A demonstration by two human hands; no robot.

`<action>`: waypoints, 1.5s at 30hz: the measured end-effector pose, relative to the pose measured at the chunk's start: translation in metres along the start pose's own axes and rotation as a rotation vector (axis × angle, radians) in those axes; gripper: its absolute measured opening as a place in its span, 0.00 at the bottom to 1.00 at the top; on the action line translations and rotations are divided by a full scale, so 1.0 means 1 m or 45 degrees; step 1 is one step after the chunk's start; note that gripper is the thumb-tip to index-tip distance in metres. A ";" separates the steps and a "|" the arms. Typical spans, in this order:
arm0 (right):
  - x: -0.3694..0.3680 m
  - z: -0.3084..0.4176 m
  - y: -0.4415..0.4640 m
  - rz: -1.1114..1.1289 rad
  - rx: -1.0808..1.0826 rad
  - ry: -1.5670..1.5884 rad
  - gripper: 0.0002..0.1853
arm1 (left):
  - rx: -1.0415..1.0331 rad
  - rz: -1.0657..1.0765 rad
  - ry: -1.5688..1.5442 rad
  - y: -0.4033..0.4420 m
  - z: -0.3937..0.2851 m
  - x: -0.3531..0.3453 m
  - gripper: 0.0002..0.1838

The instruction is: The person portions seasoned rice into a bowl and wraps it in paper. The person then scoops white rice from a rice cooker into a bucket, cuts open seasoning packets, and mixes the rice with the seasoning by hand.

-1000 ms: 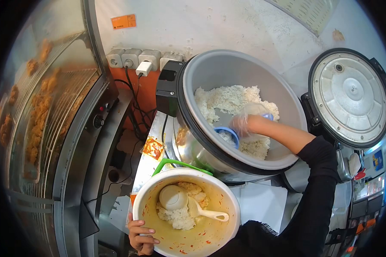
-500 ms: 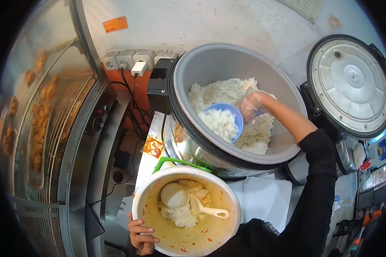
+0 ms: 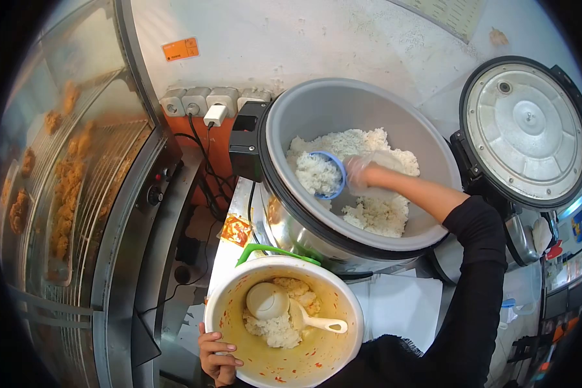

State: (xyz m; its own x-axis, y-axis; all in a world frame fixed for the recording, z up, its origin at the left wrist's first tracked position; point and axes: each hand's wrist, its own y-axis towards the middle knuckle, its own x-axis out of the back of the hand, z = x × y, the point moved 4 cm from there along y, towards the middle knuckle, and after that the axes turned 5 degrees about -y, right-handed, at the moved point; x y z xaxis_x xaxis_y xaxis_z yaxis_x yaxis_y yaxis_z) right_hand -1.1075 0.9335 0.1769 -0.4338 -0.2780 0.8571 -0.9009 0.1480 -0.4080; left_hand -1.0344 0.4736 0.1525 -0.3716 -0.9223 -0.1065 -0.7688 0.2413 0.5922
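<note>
My right hand (image 3: 367, 173), in a clear plastic glove, is closed on a blue scoop (image 3: 343, 176) inside the large rice cooker (image 3: 427, 161). White rice fills the scoop, and more cooked rice (image 3: 378, 213) lies around it in the pot. Its handle is hidden by my hand. Against my body stands a white bucket (image 3: 223, 291) with a green handle, and my left hand (image 3: 218, 355) grips its left rim. In the bucket are some rice (image 3: 275, 331), an upturned pale cup (image 3: 267, 301) and a cream-coloured ladle-like utensil (image 3: 323, 323).
To the right, the cooker's round metal lid (image 3: 527, 129) stands swung open. A glass display case (image 3: 77, 161) with fried pieces fills the left side. Power sockets (image 3: 216, 98) and hanging cables sit behind. White sheets (image 3: 404, 310) lie right of the bucket.
My right hand and the blue scoop have shifted slightly left within the pot, and the scoop has turned. My left hand stays on the bucket rim. The whole view has shifted a little.
</note>
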 end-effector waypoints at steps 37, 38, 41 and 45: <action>0.116 0.006 -0.157 -0.413 0.305 0.636 0.20 | -0.100 0.305 0.009 0.028 -0.018 -0.011 0.12; 0.121 0.017 -0.172 -0.419 0.255 0.647 0.20 | -0.113 0.310 -0.020 0.027 -0.015 -0.010 0.11; 0.129 0.061 -0.203 -0.430 0.115 0.974 0.18 | -0.107 0.283 -0.051 0.027 -0.015 -0.010 0.08; 0.124 0.121 -0.214 -0.392 -0.007 1.427 0.16 | -0.096 0.246 -0.112 0.026 -0.012 -0.011 0.09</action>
State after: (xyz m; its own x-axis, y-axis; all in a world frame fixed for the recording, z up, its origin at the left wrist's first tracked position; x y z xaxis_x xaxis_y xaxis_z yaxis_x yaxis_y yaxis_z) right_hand -0.9702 0.7528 0.3328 0.0609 0.6923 0.7190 -0.9650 0.2251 -0.1349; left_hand -1.0442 0.4868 0.1791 -0.5548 -0.8303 -0.0522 -0.6387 0.3848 0.6663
